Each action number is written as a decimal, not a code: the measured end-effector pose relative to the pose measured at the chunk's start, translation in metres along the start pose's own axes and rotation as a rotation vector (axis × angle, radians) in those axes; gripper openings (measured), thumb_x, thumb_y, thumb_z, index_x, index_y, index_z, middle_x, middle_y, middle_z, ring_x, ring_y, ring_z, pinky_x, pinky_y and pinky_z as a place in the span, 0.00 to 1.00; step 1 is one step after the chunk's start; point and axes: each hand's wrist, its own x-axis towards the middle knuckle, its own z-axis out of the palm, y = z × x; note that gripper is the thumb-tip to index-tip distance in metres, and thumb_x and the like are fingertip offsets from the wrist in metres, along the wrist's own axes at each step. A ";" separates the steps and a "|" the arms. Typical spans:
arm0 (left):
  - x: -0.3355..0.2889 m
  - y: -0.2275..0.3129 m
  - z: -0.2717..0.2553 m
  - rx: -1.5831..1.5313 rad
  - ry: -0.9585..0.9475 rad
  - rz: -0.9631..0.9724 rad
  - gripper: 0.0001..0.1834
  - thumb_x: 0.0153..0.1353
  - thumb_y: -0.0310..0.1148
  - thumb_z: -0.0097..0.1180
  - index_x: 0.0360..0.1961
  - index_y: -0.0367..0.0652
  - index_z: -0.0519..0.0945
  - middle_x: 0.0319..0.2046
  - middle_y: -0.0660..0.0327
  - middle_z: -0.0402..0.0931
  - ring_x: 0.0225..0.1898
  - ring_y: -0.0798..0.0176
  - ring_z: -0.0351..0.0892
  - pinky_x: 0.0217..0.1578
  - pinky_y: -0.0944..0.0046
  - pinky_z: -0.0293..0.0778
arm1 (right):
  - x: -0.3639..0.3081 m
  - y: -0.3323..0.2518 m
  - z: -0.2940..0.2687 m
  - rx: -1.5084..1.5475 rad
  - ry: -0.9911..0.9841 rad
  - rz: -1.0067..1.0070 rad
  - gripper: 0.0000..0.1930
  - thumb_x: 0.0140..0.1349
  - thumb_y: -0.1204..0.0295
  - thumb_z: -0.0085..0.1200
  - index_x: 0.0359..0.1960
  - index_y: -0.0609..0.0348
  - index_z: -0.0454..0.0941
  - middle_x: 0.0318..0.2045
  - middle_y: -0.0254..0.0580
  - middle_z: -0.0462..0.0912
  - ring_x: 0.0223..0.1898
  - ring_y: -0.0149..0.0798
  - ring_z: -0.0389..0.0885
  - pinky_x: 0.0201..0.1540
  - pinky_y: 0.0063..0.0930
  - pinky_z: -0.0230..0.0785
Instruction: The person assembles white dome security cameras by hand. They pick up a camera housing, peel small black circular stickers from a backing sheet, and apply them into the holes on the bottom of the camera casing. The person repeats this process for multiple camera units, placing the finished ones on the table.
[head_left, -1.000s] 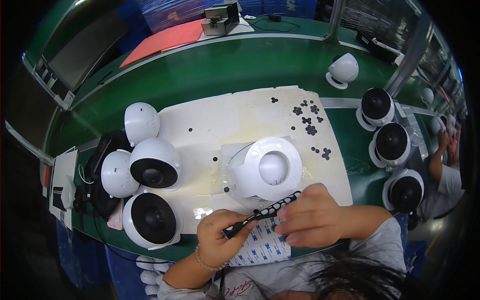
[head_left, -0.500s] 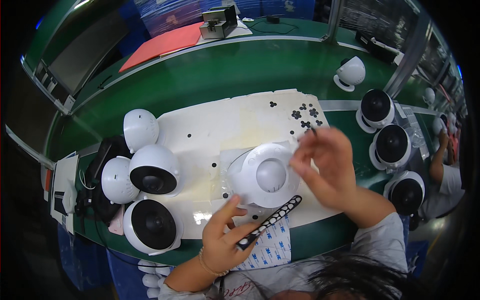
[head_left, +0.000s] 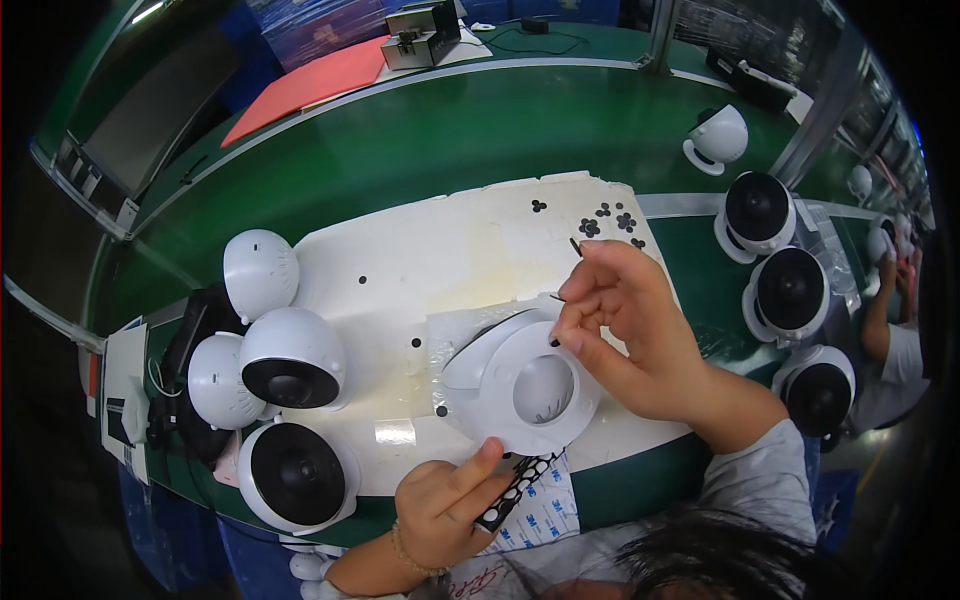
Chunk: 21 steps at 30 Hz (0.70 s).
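A white ball-shaped camera lies in front of me with its round base ring point(head_left: 488, 397) turned up. My left hand point(head_left: 447, 505) is closed on a black strip with white round holes point(head_left: 520, 488), and one of its fingertips touches the ring's near edge. The strip's far end runs under the ring. At the ring's right side, my right hand point(head_left: 640, 345) is curled, with small black round pads point(head_left: 576, 247) stuck at its fingertips. One pad at the thumb tip is close to the ring's surface. A clear plastic bag point(head_left: 445, 335) lies beneath the camera.
Several white cameras with black fronts point(head_left: 300, 475) stand at left, others point(head_left: 757, 207) at right. Loose black pads point(head_left: 590, 228) dot the cream sheet point(head_left: 330, 265). A printed backing sheet point(head_left: 545, 515) lies near me. A co-worker's arm point(head_left: 878, 310) shows at far right.
My right hand has come down and toward me beside the ring. The camera has tilted and shifted toward me, and the strip's far end has gone under the ring.
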 end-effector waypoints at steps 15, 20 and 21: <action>0.003 0.003 -0.005 -0.017 -0.053 -0.018 0.17 0.32 0.28 0.64 0.30 0.42 0.79 0.49 0.56 0.72 0.17 0.67 0.68 0.21 0.70 0.65 | 0.005 -0.011 0.022 -0.240 -0.052 -0.164 0.30 0.48 0.83 0.52 0.55 0.60 0.57 0.29 0.36 0.75 0.40 0.40 0.72 0.52 0.38 0.53; 0.004 0.003 -0.007 0.008 -0.077 -0.012 0.17 0.33 0.29 0.64 0.30 0.41 0.79 0.49 0.56 0.72 0.17 0.67 0.68 0.20 0.71 0.65 | 0.009 -0.006 0.028 -0.242 -0.116 -0.129 0.32 0.49 0.84 0.50 0.57 0.60 0.51 0.27 0.35 0.73 0.39 0.40 0.72 0.52 0.37 0.51; 0.003 0.003 -0.006 0.010 -0.080 -0.011 0.17 0.33 0.29 0.64 0.30 0.41 0.79 0.49 0.56 0.71 0.17 0.67 0.68 0.20 0.71 0.66 | 0.009 -0.006 0.028 -0.248 -0.119 -0.130 0.32 0.49 0.84 0.49 0.57 0.60 0.51 0.27 0.35 0.73 0.39 0.40 0.72 0.52 0.37 0.52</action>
